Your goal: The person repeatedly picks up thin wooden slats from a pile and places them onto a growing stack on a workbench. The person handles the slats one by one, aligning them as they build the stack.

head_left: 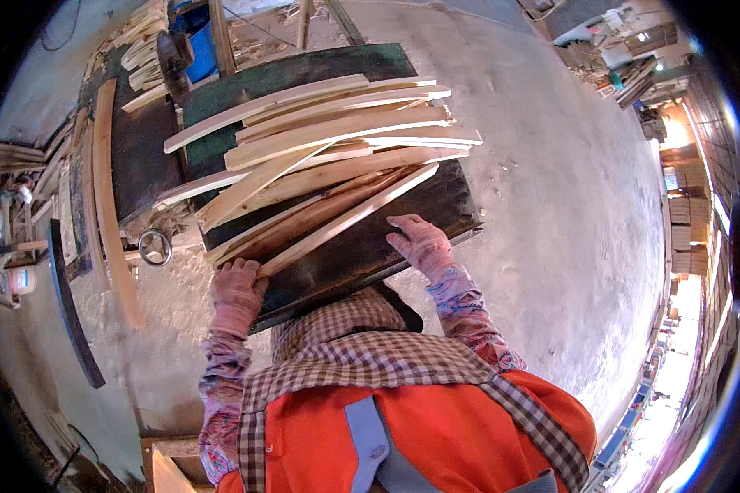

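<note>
Several long pale wooden strips [337, 127] lie loosely stacked and partly crossed on a dark-topped table [321, 271]. Some strips in the near part of the stack are browner, with rough edges. My left hand [237, 296], in a pinkish glove, is closed at the left end of the nearest strip [349, 220]; its fingertips are partly hidden. Over the bare near part of the tabletop, my right hand [421, 245], gloved too, is open with nothing in it. Its fingers point left, a little to the near side of that strip's right end.
Left of the table stands a machine with a dark bed and a handwheel [154, 246]. Long boards [105, 181] lean beside it, along with a dark curved bar [70, 304]. More wood pieces [144, 57] are piled at the far left. A wooden box [168, 452] sits near my left side.
</note>
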A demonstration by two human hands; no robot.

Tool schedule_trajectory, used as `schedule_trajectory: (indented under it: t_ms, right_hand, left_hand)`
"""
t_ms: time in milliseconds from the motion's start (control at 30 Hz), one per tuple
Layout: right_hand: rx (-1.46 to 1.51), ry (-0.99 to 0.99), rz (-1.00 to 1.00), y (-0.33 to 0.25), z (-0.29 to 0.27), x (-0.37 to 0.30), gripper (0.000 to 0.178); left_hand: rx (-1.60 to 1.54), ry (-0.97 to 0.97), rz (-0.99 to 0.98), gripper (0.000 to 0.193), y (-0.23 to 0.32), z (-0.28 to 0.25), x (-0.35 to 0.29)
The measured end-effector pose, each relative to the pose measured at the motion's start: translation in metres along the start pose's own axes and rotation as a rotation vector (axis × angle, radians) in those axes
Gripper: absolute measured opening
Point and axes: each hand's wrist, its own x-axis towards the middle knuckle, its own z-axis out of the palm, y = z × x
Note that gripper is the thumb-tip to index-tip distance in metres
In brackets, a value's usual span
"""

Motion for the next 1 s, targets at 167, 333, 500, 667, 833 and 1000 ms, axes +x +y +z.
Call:
schedule_trajectory:
  t_ms: [167, 333, 500, 667, 833, 1000]
  right_hand:
    - [0.179, -0.037, 0.044, 0.019, 0.007, 0.004, 0.048]
    - [0.459, -0.099, 0.075, 0.026, 0.017, -0.001, 0.049]
    - [0.956, -0.116, 0.187, 0.023, 0.027, 0.002, 0.049]
    - [0.662, -0.14, 0.229, 0.021, 0.019, 0.011, 0.048]
    - [0.908, -0.171, 0.284, 0.03, 0.031, 0.016, 0.041]
    - [0.919, -0.121, 0.254, 0.019, 0.028, 0.018, 0.038]
  left_hand:
    - [-1.068, -0.318, -0.036, 0.057, -0.032, -0.028, -0.004]
    - [-1.366, -0.181, 0.015, 0.069, -0.037, -0.035, -0.012]
    - [-1.522, -0.209, 0.121, 0.069, -0.018, -0.048, -0.029]
    - [-1.165, -0.124, 0.044, 0.068, -0.014, -0.059, -0.023]
    - [-1.127, -0.231, -0.233, 0.084, -0.026, -0.062, -0.019]
    - [-0.996, -0.181, -0.245, 0.078, -0.026, -0.064, -0.021]
